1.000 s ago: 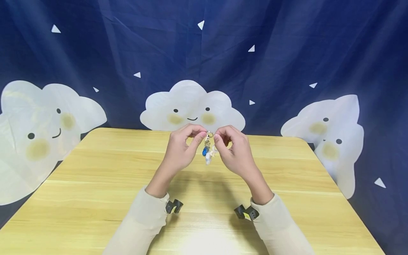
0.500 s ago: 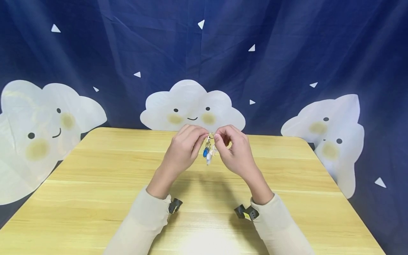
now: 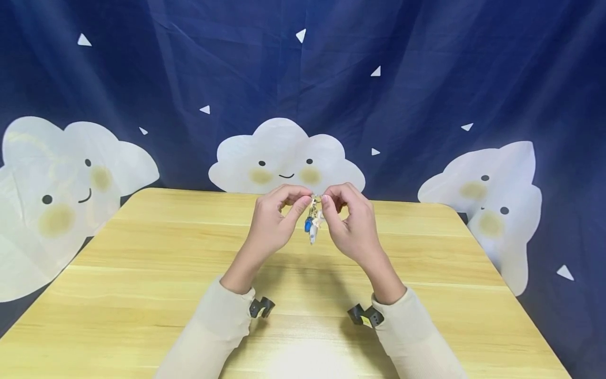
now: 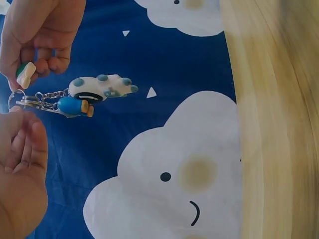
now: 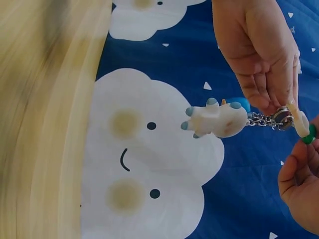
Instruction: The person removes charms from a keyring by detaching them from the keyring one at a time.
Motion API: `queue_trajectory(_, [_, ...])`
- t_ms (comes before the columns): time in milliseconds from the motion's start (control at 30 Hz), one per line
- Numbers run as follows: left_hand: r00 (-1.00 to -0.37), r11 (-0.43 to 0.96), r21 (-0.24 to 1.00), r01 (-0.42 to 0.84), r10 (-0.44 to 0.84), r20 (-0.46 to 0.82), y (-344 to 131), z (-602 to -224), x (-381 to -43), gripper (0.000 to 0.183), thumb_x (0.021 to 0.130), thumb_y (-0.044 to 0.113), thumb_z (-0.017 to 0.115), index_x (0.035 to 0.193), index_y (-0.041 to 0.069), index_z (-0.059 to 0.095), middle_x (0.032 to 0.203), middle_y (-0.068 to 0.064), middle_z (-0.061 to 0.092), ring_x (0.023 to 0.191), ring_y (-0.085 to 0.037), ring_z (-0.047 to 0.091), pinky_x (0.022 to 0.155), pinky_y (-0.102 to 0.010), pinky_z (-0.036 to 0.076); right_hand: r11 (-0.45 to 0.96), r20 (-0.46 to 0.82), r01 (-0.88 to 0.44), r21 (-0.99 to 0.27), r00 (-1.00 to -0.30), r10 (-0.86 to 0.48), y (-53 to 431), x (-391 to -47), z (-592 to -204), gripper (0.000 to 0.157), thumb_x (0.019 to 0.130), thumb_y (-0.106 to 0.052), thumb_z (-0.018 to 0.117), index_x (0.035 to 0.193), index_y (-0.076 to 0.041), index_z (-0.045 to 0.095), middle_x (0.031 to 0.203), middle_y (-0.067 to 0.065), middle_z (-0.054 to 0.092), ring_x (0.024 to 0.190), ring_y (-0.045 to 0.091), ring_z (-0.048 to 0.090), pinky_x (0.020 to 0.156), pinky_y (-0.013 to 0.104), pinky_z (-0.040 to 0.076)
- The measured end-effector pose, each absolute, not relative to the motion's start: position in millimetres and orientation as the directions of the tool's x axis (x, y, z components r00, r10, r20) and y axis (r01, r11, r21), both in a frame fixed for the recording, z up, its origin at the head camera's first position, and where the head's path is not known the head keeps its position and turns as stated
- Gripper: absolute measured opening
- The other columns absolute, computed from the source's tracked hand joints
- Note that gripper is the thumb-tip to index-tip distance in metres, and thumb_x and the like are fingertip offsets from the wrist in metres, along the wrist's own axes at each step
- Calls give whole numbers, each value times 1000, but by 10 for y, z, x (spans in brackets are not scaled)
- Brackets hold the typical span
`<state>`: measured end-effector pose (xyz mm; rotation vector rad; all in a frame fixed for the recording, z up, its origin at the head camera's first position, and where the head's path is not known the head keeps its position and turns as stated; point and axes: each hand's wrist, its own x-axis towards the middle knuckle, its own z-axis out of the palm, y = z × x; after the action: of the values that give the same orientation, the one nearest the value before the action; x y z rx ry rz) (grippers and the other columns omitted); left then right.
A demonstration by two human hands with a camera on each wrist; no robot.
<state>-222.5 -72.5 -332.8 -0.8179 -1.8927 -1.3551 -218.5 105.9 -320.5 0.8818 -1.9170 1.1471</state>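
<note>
A keychain hangs between my two hands above the table, its metal split ring uppermost. My left hand pinches the ring from one side with thumb and forefinger. From the other side, thumb and fingertips of my right hand pinch it too. Below the ring, on short metal chains, dangle a white figure charm with blue-grey spots and a blue charm with an orange end. A cream and green piece sits close to the right fingertips. In the head view the fingers hide part of the ring.
A light wooden table spreads beneath both forearms. Behind its far edge hangs a dark blue curtain printed with smiling clouds and white triangles. Small black cameras are strapped at both sleeve cuffs.
My left hand rolled inward half a second ago and has now turned back, its thumb showing again. The keychain has shifted slightly right. My right hand keeps nearly the same place.
</note>
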Motion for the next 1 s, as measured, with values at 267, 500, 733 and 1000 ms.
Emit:
queue_trajectory(267, [-503, 314, 452, 835, 102, 858, -752, -3304, -2237, 6, 97, 3, 69, 100, -1, 73, 93, -10, 74, 80, -18, 68, 75, -29, 57, 364, 835, -833, -417, -509, -208, 1041, -2179, -3205, 6, 97, -4, 64, 90, -3, 66, 79, 5, 58, 72, 14, 53, 62, 32, 49])
queue_trajectory(500, [-375, 418, 264, 869, 207, 904, -790, -3302, -2253, 5, 96, -1, 69, 98, -1, 73, 93, -11, 73, 87, -22, 67, 76, -30, 57, 372, 827, -833, -409, -510, -234, 1036, -2177, -3200, 9, 99, -4, 62, 91, -4, 66, 78, 4, 58, 71, 14, 53, 62, 29, 48])
queue_trajectory(733, [-394, 460, 258, 849, 228, 890, -811, -3317, -2246, 5, 96, 1, 69, 100, -1, 72, 95, -11, 72, 89, -23, 66, 77, -30, 56, 381, 791, -802, -459, -564, -235, 1084, -2221, -3228, 10, 100, -5, 62, 91, -4, 66, 80, 4, 59, 70, 15, 54, 62, 31, 49])
queue_trajectory(1000, [-386, 462, 261, 848, 199, 901, -869, -3277, -2255, 6, 96, 0, 69, 101, -2, 71, 94, -11, 72, 84, -20, 63, 73, -29, 55, 485, 635, -667, -566, -728, -259, 1212, -2436, -3376, 10, 102, -11, 62, 94, -5, 67, 77, 2, 60, 65, 15, 54, 62, 29, 48])
